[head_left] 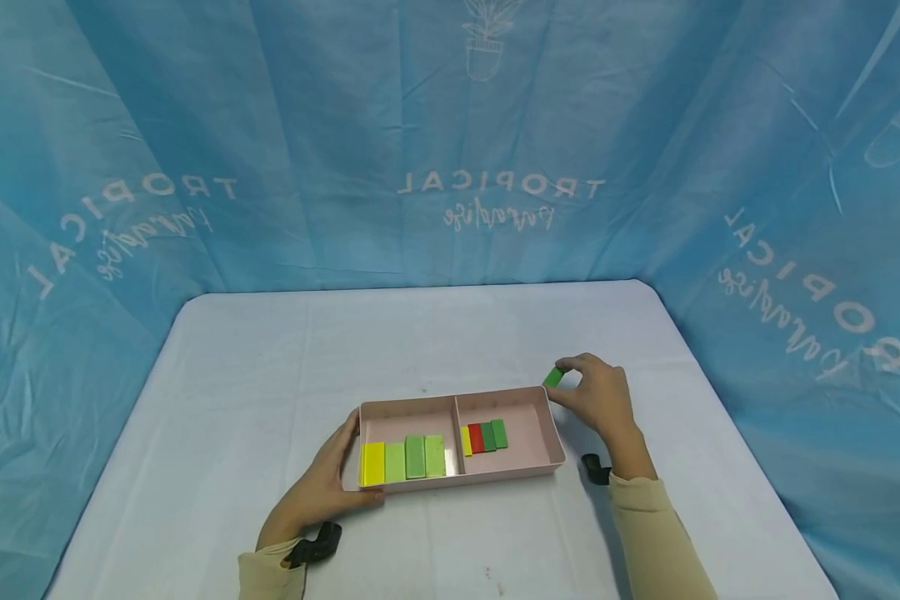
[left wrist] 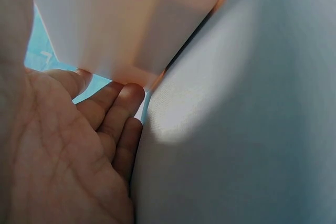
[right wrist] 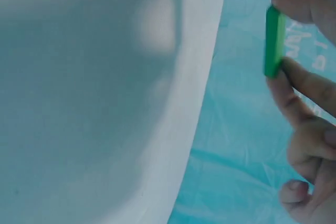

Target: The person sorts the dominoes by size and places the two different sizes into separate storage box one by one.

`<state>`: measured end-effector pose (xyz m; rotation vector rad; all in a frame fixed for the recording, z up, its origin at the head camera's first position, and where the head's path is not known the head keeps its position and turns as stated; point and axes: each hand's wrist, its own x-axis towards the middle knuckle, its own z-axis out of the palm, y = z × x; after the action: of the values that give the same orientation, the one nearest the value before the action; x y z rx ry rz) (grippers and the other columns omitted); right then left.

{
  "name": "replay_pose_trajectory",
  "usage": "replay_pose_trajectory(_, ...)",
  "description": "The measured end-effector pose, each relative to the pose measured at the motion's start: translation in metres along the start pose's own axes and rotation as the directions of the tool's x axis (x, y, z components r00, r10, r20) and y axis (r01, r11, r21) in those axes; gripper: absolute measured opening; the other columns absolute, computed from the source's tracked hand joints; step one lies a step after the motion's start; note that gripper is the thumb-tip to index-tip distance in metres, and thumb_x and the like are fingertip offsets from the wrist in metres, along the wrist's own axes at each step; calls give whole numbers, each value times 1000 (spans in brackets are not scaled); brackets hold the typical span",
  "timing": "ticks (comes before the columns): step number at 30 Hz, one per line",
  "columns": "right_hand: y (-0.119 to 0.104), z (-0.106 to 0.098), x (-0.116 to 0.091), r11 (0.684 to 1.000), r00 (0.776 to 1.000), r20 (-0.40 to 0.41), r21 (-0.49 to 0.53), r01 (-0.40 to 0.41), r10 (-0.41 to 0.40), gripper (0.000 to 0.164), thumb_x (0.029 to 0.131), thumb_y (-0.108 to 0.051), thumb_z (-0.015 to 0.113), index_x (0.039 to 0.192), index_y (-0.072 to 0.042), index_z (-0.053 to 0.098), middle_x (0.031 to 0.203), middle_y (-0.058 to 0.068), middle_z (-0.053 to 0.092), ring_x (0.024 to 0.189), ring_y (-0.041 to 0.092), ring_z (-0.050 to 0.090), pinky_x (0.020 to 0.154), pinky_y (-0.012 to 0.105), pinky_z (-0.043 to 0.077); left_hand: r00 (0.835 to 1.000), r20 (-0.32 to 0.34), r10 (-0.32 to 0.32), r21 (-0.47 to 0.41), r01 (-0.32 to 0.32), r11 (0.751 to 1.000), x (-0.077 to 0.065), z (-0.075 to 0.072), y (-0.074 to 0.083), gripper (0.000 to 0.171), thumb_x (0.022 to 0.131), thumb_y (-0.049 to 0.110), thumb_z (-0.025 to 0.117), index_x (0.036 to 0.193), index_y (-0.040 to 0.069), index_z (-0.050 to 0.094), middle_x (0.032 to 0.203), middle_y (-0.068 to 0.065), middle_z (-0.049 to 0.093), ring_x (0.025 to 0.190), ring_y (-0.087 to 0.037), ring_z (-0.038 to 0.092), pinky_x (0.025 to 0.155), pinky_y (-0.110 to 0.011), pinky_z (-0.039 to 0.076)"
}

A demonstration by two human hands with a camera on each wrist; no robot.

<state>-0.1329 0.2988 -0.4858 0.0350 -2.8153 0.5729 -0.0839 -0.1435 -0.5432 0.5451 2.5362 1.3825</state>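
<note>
A pale pink tray (head_left: pixel 528 425), split in two by a divider, lies on the table. My left hand (head_left: pixel 328 477) grips its left end, thumb along the near side and fingers at the far corner. In the left wrist view, several fingertips touch the tray's outer wall (left wrist: pixel 121 30). Just beyond the tray's right far corner, my right hand (head_left: pixel 598 396) pinches a small green block (head_left: pixel 553 377). The right wrist view shows this block (right wrist: pixel 273 43) held by its ends between thumb and fingertips.
The left compartment holds a row of larger yellow and green blocks (head_left: pixel 415 457). Smaller yellow, red (head_left: pixel 477 437) and green blocks stand side by side in the right one. A white cloth covers the table (head_left: pixel 307 350); blue printed curtains (head_left: pixel 345 208) surround it.
</note>
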Motion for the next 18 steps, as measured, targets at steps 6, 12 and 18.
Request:
replay_pose_trajectory(6,-2,-2,-2,986,962,-216,-17,164,-164,45,70,-33,89,105,-8,77,102,10,74,89,28,70,72,46,33,1000,-6,10,13,-10,1000,0,0,0,134,67,44,93,163,8,6,167,-17,17,151,-44,18,117,-68,19)
replay_pose_trajectory(12,-7,-5,-4,933,916,-215,50,356,-338,43,67,-28,92,103,-12,76,100,3,73,85,22,66,73,45,23,1000,-8,1,-10,-1,1000,0,-1,2,134,66,42,94,162,7,6,167,-17,16,152,-44,17,117,-69,18)
replay_pose_trajectory(18,-19,-1,-14,861,869,-104,122,494,-484,43,63,-21,94,102,-12,77,99,-2,70,82,16,65,76,47,19,1000,-4,-9,-24,9,1000,-1,0,3,135,65,42,94,163,8,7,168,-15,15,153,-41,16,118,-67,18)
